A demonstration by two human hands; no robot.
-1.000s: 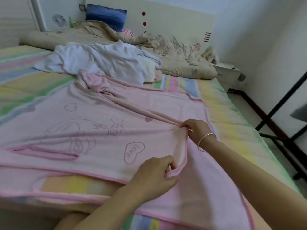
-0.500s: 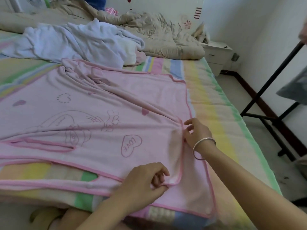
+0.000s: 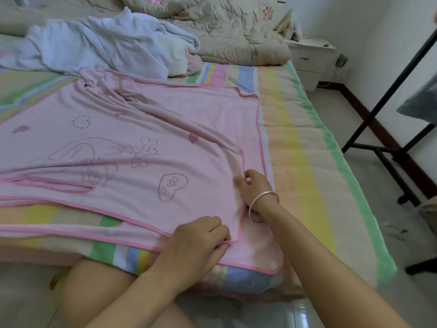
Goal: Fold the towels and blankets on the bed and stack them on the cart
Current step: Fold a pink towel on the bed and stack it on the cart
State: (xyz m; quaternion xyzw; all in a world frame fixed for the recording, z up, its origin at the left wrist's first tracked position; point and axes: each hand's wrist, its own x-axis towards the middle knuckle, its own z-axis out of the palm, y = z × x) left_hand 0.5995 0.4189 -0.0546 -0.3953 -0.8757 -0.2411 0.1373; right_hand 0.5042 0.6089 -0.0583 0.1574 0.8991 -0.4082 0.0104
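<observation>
A pink blanket (image 3: 123,138) with a darker pink hem and a "LOVE" heart lies spread across the striped bed (image 3: 305,147), partly folded over itself near its right side. My left hand (image 3: 196,242) pinches the hemmed corner of the upper layer near the bed's front edge. My right hand (image 3: 254,185), with a silver bangle on the wrist, pinches the same hem a little farther back. A crumpled pale blue-white blanket (image 3: 101,46) lies behind the pink one.
A beige quilt (image 3: 227,31) is bunched at the head of the bed. A white nightstand (image 3: 309,60) stands by the wall. A black metal frame (image 3: 387,110) stands on the floor to the right, with grey cloth (image 3: 421,102) hanging from it.
Both hands drew the folded pink edge rightward and toward the bed's front edge. The blanket lies flatter, and the view has tilted down and to the right.
</observation>
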